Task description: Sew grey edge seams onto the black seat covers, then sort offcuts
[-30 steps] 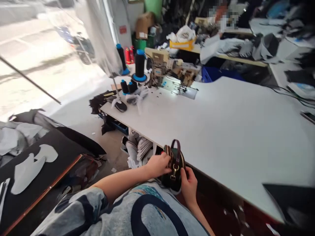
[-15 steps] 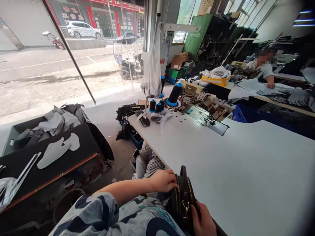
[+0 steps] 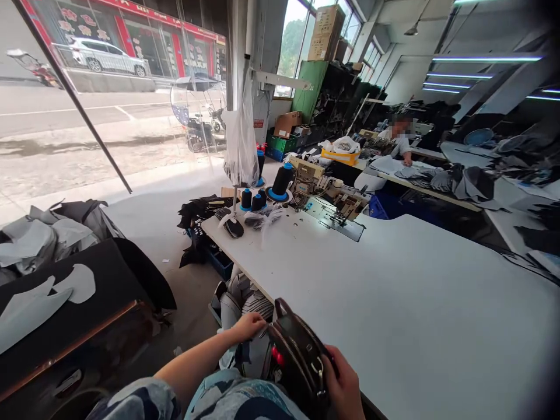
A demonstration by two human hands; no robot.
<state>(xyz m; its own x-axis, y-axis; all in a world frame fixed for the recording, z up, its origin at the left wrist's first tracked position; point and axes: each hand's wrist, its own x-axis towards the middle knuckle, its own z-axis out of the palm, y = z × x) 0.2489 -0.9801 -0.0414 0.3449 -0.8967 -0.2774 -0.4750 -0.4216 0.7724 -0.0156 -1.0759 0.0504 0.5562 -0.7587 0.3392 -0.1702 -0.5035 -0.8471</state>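
Observation:
A dark brown handbag point(image 3: 294, 345) with a top handle, brass-coloured zippers and a metal ring is held at the table's near edge, over my lap. My right hand point(image 3: 344, 382) grips its right side, thumb on the near face and fingers mostly hidden behind. My left hand point(image 3: 248, 326) is closed in a pinch at the bag's far left end, with a small metal zipper pull point(image 3: 263, 333) at the fingertips. Small red beads point(image 3: 277, 355) show beside the bag's left side. The inside of the bag is hidden from view.
On the white table point(image 3: 359, 291) stand a sewing machine point(image 3: 335, 201), black thread cones point(image 3: 281, 182) and a computer mouse point(image 3: 233, 227). Stacked grey pieces point(image 3: 257, 304) sit below its left edge. A dark bench point(image 3: 87, 291) is at left. Another person point(image 3: 396, 137) works farther back.
My left hand has moved along the zipper to the bag's far left end. The bag is tilted more to the left, and red beads now show. My view has turned right.

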